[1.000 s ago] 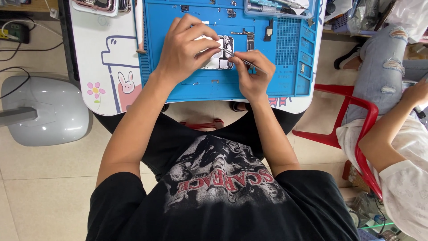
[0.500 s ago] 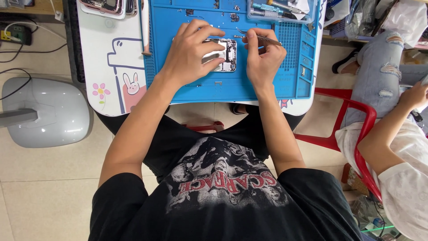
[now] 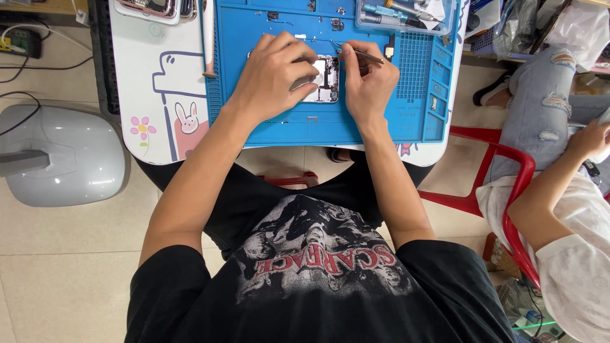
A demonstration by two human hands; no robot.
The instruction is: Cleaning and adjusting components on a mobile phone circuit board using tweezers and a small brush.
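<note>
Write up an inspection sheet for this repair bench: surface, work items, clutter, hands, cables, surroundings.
Surface: blue work mat on a white table with cartoon rabbit print.
Work items: opened phone lying flat on the mat; thin metal tool above it.
Clutter: clear tray of tools at the mat's top right; small loose parts along the mat's top edge.
Hands: left hand pressed on the phone; right hand pinching the tool.
Cables: black cables on the floor at left.
Surroundings: grey rounded base at left; red chair and a seated person's arm at right.
</note>
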